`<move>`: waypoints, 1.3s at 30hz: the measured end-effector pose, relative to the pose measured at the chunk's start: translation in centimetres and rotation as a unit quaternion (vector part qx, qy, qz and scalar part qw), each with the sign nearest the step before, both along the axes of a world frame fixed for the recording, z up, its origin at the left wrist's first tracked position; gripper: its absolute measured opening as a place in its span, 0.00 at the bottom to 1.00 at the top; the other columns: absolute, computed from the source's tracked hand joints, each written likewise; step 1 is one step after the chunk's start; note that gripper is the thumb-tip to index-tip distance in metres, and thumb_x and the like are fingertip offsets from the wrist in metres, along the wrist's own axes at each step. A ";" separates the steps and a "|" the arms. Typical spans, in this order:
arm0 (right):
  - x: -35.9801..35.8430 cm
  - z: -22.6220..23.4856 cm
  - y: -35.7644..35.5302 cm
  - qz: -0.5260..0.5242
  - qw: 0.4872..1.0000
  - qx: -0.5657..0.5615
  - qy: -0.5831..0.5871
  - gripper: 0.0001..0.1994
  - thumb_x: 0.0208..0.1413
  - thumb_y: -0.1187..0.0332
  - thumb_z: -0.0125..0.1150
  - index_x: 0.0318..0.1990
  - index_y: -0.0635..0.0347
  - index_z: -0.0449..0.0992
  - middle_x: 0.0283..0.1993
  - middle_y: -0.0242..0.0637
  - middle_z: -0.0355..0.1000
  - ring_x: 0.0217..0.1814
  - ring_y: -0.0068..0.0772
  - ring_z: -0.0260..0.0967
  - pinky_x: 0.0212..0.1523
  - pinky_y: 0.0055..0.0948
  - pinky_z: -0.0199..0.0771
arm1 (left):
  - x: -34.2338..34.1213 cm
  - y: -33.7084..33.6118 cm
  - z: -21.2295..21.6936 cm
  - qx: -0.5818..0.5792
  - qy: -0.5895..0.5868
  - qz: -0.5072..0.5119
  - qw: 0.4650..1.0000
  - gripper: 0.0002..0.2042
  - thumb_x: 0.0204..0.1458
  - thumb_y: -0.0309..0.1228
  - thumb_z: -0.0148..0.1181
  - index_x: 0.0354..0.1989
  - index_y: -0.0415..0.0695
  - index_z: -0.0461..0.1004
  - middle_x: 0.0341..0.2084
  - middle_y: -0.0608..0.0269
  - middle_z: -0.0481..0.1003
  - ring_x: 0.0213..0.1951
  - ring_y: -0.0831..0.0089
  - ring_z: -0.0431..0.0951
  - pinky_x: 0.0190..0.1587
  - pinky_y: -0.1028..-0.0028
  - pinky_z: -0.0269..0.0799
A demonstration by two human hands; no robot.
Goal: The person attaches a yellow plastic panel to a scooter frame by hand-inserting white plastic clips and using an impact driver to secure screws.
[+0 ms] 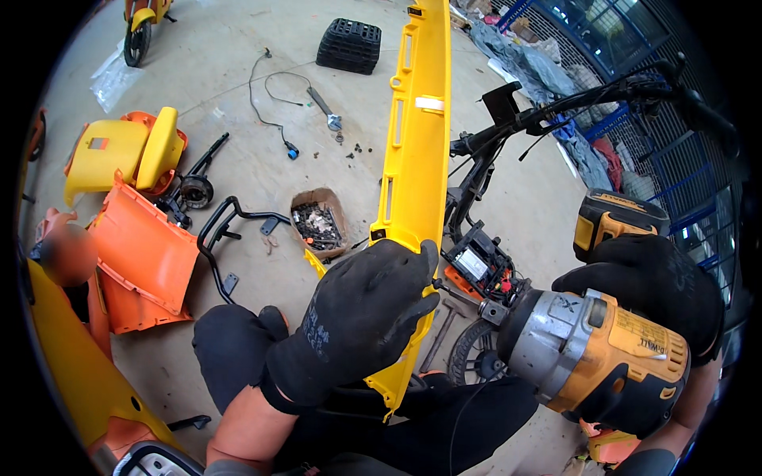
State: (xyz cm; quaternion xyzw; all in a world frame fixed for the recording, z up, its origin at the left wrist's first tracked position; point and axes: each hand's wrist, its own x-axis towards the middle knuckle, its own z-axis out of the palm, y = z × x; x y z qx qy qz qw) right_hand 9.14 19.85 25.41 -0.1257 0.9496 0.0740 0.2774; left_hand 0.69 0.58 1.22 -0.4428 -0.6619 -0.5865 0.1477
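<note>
My left hand (357,313), in a black work glove, grips a long yellow plastic panel (413,174) around its lower part. The panel stands nearly upright in front of me, with slots and tabs along its edge. My right hand (655,285), also gloved, is wrapped around the handle of a yellow and black cordless impact driver (603,349) with its battery at the top. A thin bit (456,290) points left from the driver. Its tip is right by my left fingertips at the panel's edge; whether it touches a screw I cannot tell.
A stripped scooter frame (476,178) stands at the right. On the floor lie an orange panel (147,254), a black tube bracket (230,214), a cardboard box of small parts (321,222), an adjustable wrench (324,109) and a black crate (349,45). Another person (67,254) is at far left.
</note>
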 end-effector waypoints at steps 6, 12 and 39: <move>-0.1 -0.6 -0.2 0.032 0.999 0.005 0.020 0.22 0.42 0.68 0.72 0.49 0.56 0.79 0.36 0.37 0.77 0.36 0.37 0.76 0.38 0.34 0.77 | 0.4 -0.2 0.4 -0.030 0.026 -0.008 0.999 0.23 0.44 0.25 0.71 0.51 0.37 0.74 0.32 0.53 0.75 0.33 0.58 0.77 0.39 0.65 0.76; 0.0 -2.6 1.4 0.037 0.999 -0.033 0.014 0.22 0.47 0.69 0.70 0.53 0.58 0.76 0.36 0.39 0.78 0.38 0.37 0.78 0.39 0.34 0.78 | 0.1 -0.6 -0.3 -0.025 0.024 0.028 0.999 0.23 0.44 0.23 0.70 0.51 0.36 0.74 0.32 0.52 0.75 0.32 0.57 0.77 0.38 0.65 0.76; 8.3 -29.6 8.7 0.095 0.915 -0.238 0.312 0.27 0.61 0.54 0.59 0.67 0.44 0.65 0.67 0.29 0.66 0.66 0.30 0.66 0.68 0.35 0.61 | 0.6 -0.6 -1.5 0.013 -0.052 0.049 0.997 0.25 0.50 0.23 0.67 0.58 0.33 0.69 0.43 0.48 0.75 0.44 0.61 0.76 0.46 0.66 0.74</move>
